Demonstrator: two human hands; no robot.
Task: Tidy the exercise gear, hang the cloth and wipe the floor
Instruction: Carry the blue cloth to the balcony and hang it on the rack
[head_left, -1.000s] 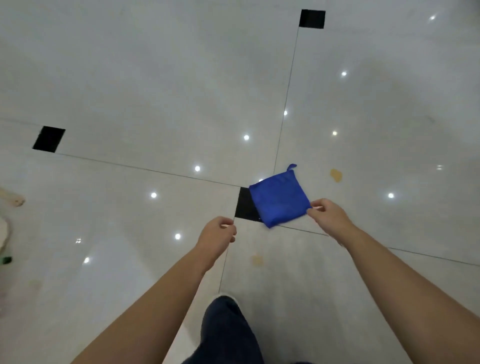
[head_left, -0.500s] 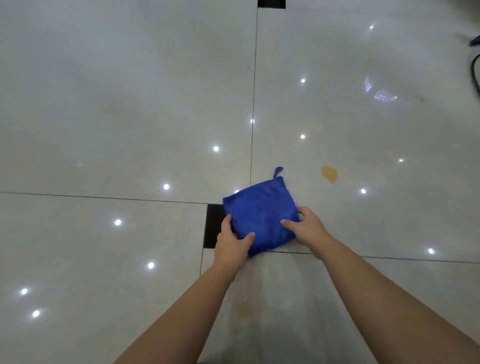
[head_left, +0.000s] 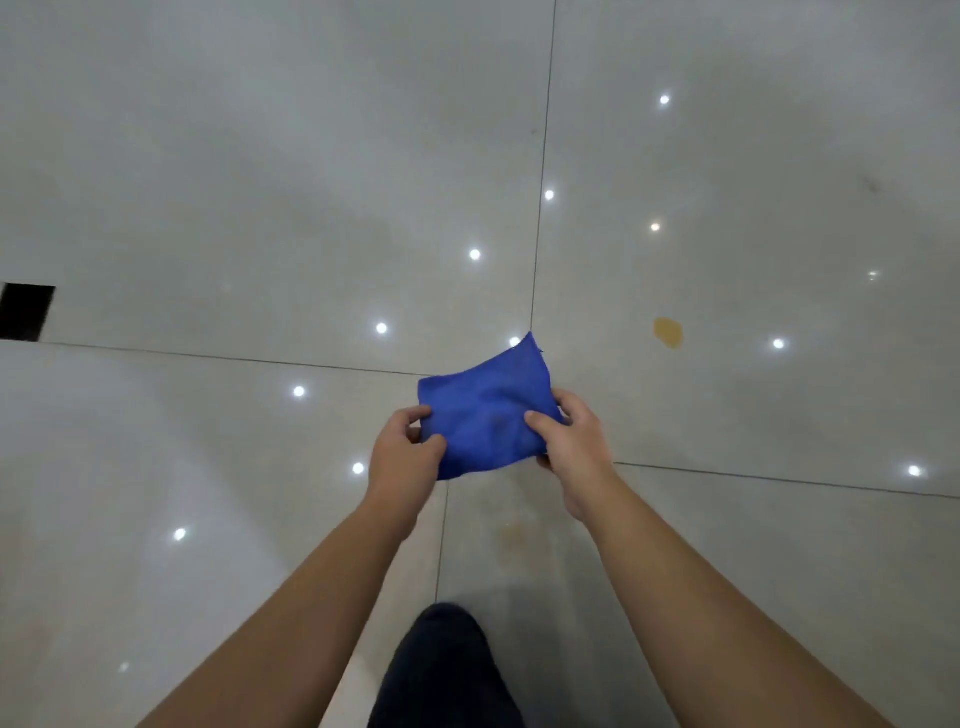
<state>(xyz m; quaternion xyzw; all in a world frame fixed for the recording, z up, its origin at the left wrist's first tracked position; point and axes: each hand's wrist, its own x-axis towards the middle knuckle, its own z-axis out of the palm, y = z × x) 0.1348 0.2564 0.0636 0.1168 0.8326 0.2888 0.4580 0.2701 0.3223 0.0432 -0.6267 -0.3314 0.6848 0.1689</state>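
You now hold the blue cloth (head_left: 485, 415) up at the centre of the frame, apparently off the floor (head_left: 260, 156); half a second ago it lay flat under your hands; your left hand (head_left: 402, 457) and right hand (head_left: 571, 441) have fingers clamped on opposite edges; the yellow stain (head_left: 668, 332), right of centre, looks still unwiped.

No text, label, brand, number or sign can be read anywhere.

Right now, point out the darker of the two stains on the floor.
The amber spot on the tile beyond the right hand, which grips the blue cloth: solid and sharp-edged. The other stain, nearer than the cloth, is a faint smear.
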